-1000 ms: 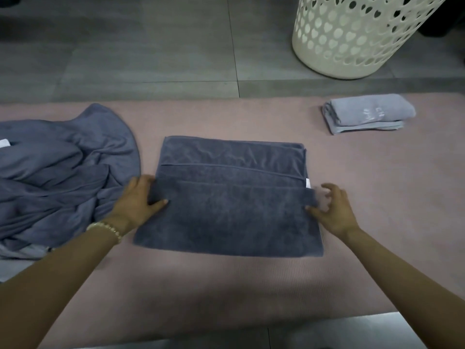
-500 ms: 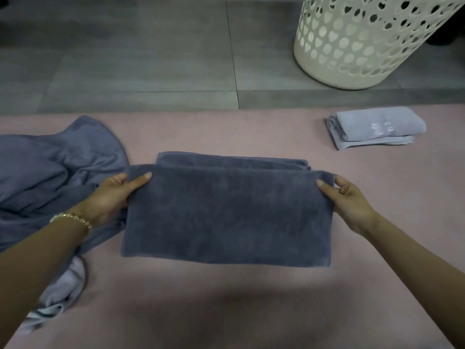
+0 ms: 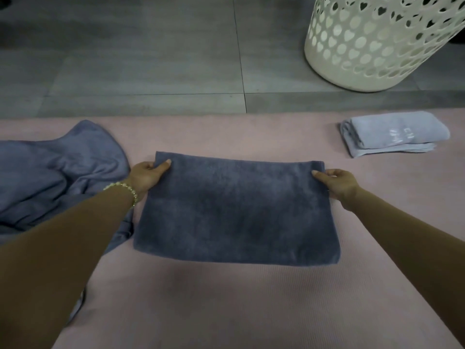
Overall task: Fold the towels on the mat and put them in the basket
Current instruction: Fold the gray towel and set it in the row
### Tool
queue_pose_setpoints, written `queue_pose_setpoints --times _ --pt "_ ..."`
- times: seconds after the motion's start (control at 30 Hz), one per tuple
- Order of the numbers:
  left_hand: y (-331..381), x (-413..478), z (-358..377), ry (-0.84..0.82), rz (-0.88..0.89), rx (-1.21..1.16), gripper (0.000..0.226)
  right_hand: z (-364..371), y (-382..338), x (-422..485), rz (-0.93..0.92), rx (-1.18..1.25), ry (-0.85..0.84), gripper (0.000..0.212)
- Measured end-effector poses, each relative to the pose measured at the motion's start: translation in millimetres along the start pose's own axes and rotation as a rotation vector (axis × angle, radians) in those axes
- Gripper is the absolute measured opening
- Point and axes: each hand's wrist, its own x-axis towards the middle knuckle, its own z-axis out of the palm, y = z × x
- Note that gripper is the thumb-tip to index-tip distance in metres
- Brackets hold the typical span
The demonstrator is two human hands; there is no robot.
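Two hands pinch the far corners of the folded dark towel (image 3: 236, 212) on the mat (image 3: 226, 298): left hand (image 3: 148, 173), right hand (image 3: 337, 181).

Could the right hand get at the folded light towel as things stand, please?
Probably yes, once freed: the right hand now pinches the dark towel, but only bare mat lies between it and the light folded towel.

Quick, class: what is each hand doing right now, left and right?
Left hand: pinches the far left corner of the dark grey towel.
Right hand: pinches the far right corner of the same towel.
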Motion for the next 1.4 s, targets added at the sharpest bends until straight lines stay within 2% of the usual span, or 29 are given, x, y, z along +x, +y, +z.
queue_pose_setpoints --times 0.1,0.17,0.27,0.37,0.47,0.53,0.63,0.73,0.83,0.9,0.97,1.1,1.17,1.23,1.33,1.4 --pt "-6.2 -16.2 -8.0 -0.013 -0.03 0.156 0.038 -9.4 5.6 -15.4 0.03 -0.077 -0.065 0.025" --pt "-16.1 -33.5 -19.8 -0.131 -0.093 0.228 0.041 -17.3 10.7 -37.1 0.02 -0.142 -0.106 0.025" --pt "-44.8 -60.0 -33.4 -0.339 -0.152 0.313 0.032 -25.8 32.0 -74.3 0.124 -0.141 -0.274 0.037" --pt "-70.7 -80.2 -44.9 -0.37 -0.115 0.304 0.021 -24.5 57.5 -99.5 0.176 -0.186 -0.361 0.034" --pt "-84.4 -89.2 -52.4 -0.363 -0.048 0.274 0.016 -21.9 69.9 -108.4 0.089 -0.2 -0.28 0.02" --pt "-84.7 -94.6 -49.6 -0.299 0.024 0.258 0.015 -24.6 75.9 -111.0 0.044 -0.177 -0.219 0.025" --pt "-81.3 -103.7 -39.2 -0.127 0.132 0.383 0.012 -27.6 88.7 -112.4 -0.038 -0.242 -0.127 0.031" --pt "-88.4 -107.8 -32.9 0.062 0.2 0.438 0.022 -25.2 94.0 -118.1 -0.089 -0.312 0.025 0.024" --pt "-90.8 -110.7 -28.2 0.086 0.207 0.424 0.049 -15.9 84.2 -124.9 -0.353 -0.388 0.205 0.03" --pt "-88.4 -107.2 -24.4 0.079 0.161 0.445 0.056 1.3 71.7 -127.0 -0.568 -0.464 0.197 0.037" --pt "-79.8 -102.4 -22.8 0.09 0.052 0.393 0.049 27.5 63.1 -126.4 -0.714 -0.559 0.067 0.05" --pt "-60.4 -97.8 -20.0 0.007 -0.07 0.334 0.036 68.3 70.0 -125.1 -0.734 -0.86 -0.2 0.08" --pt "-58.2 -93.9 -19.6 -0.048 -0.104 0.297 0.033 73.8 83.6 -122.3 -0.717 -1.025 -0.21 0.085" --pt "-57.6 -88.3 -24.5 -0.116 -0.185 0.186 0.044 74.3 90.9 -118.6 -0.707 -1.079 -0.196 0.082" --pt "-43.6 -87.8 -34.9 -0.307 -0.26 -0.087 0.061 70.9 87.5 -115.9 -0.705 -0.93 -0.234 0.085" --pt "-22.1 -96.3 -33.1 -0.438 -0.211 -0.236 0.083 64.5 77.5 -119.9 -0.632 -0.637 -0.245 0.071"
